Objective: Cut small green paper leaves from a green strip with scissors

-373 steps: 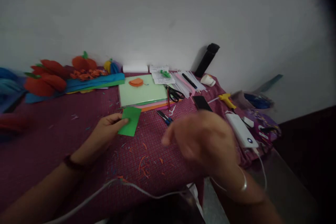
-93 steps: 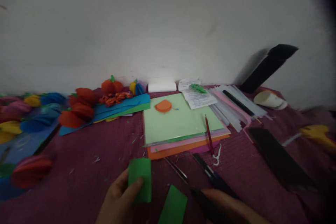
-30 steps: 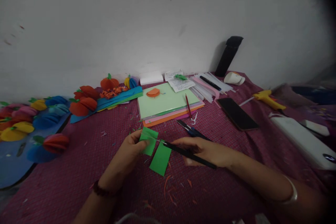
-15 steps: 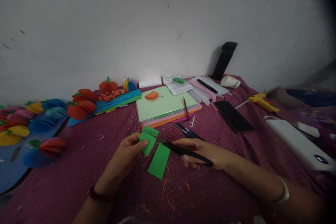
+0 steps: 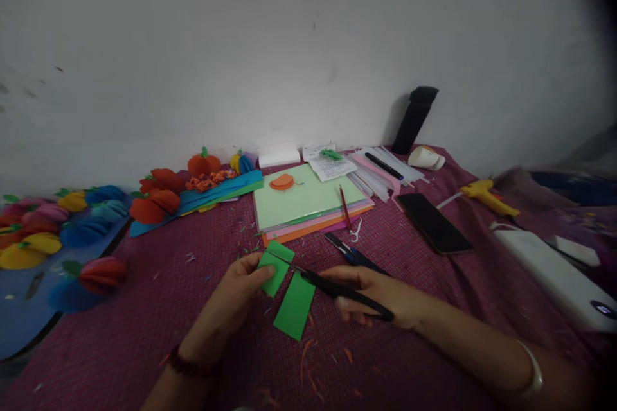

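Between thumb and fingers, my left hand (image 5: 241, 292) pinches a small piece of green paper (image 5: 276, 279). My right hand (image 5: 369, 295) is closed around the black handles of a pair of scissors (image 5: 344, 294), whose thin blades lie across the upper part of that piece. A second green paper strip (image 5: 295, 307) rests on the cloth just below the blades. Beyond my right hand lies a dark blue cutter or second pair of scissors (image 5: 357, 255), partly hidden by the hand.
A stack of coloured paper (image 5: 308, 202) holds an orange cut-out (image 5: 281, 182) and a red pencil (image 5: 345, 205). Paper pumpkins (image 5: 154, 205) crowd the left. On the right are a phone (image 5: 435, 223), a yellow glue gun (image 5: 489, 197) and a white device (image 5: 549, 270). Paper scraps litter the purple cloth (image 5: 193, 295).
The whole view has shifted slightly, so things sit a little lower and further right. The scissors' blades look closer together on the green paper. Both hands keep their hold.
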### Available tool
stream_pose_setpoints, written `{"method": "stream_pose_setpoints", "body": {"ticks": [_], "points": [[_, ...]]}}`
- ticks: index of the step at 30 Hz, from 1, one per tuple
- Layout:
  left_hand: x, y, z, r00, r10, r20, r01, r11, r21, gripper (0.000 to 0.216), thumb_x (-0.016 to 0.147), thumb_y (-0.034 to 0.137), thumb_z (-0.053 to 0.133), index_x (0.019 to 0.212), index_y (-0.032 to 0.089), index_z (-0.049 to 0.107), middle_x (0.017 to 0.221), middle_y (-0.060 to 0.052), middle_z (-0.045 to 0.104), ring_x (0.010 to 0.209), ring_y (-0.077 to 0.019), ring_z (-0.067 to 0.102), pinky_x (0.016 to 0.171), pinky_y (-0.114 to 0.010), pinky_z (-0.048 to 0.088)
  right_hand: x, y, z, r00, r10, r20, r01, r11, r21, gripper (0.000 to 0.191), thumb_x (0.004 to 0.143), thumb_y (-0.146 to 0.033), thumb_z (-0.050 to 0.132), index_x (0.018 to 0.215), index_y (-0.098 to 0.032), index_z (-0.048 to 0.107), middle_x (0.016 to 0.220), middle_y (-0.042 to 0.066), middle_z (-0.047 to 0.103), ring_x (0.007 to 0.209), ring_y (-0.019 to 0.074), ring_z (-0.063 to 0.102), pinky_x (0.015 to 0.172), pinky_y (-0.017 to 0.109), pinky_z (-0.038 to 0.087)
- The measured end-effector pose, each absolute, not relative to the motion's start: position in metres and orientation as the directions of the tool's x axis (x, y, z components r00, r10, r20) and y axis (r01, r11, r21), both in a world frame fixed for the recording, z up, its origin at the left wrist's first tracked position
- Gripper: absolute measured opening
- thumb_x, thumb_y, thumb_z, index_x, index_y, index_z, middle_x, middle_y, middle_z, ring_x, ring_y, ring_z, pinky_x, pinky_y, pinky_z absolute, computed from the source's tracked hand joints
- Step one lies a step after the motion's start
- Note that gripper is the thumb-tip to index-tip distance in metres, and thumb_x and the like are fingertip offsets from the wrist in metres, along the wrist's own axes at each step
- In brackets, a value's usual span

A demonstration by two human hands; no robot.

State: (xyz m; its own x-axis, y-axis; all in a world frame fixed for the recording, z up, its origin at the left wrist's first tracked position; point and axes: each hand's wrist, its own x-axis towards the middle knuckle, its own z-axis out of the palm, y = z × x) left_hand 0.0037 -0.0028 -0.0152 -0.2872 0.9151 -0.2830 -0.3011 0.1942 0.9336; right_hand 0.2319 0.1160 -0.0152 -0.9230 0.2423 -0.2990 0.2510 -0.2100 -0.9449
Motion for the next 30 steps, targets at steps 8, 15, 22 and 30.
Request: {"method": "stream_pose_setpoints", "body": {"ticks": [8, 15, 22, 30], "points": [[0.0037, 0.0002, -0.0149, -0.285, 0.914, -0.289, -0.332, 0.188, 0.924, 0.015, 0.065, 0.025, 0.075, 0.074, 0.014, 0.071, 0.064, -0.001, 0.068, 0.053, -0.0118, 0.056, 0.056, -0.023, 0.043, 0.2313, 0.1139, -0.0158, -0.915, 0.250, -0.315, 0.261, -0.226, -0.939, 0.058, 0.077, -0.041, 0.069, 0.128, -0.019, 0.052, 0.066, -0.003, 0.057, 0.041, 0.0015, 0.042, 0.038, 0.012, 0.033], [0.0043, 0.0017, -0.0154, -0.300, 0.905, -0.301, -0.311, 0.205, 0.928, 0.014, 0.064, 0.025, 0.075, 0.072, 0.015, 0.070, 0.063, -0.001, 0.067, 0.053, -0.0113, 0.056, 0.056, -0.023, 0.043, 0.2312, 0.1134, -0.0155, -0.901, 0.260, -0.348, 0.301, -0.205, -0.931, 0.056, 0.079, -0.038, 0.067, 0.129, -0.020, 0.050, 0.066, -0.004, 0.056, 0.041, 0.0016, 0.043, 0.037, 0.012, 0.034], [0.0000, 0.0001, -0.0155, -0.397, 0.859, -0.324, -0.327, 0.197, 0.924, 0.022, 0.061, 0.030, 0.077, 0.066, 0.016, 0.062, 0.057, 0.004, 0.058, 0.047, -0.0079, 0.050, 0.047, -0.019, 0.042, 0.2304, 0.1145, -0.0190, -0.900, 0.296, -0.321, 0.248, -0.259, -0.933, 0.057, 0.079, -0.039, 0.067, 0.129, -0.019, 0.050, 0.065, -0.004, 0.056, 0.041, 0.0013, 0.043, 0.038, 0.012, 0.034], [-0.0029, 0.0003, -0.0154, -0.437, 0.828, -0.352, -0.288, 0.242, 0.926, 0.024, 0.059, 0.029, 0.077, 0.062, 0.015, 0.057, 0.051, 0.004, 0.058, 0.043, -0.0071, 0.048, 0.043, -0.017, 0.038, 0.2300, 0.1152, -0.0223, -0.878, 0.350, -0.326, 0.227, -0.295, -0.928, 0.054, 0.079, -0.040, 0.067, 0.126, -0.020, 0.052, 0.065, -0.004, 0.056, 0.040, 0.0016, 0.042, 0.037, 0.012, 0.034]]}}
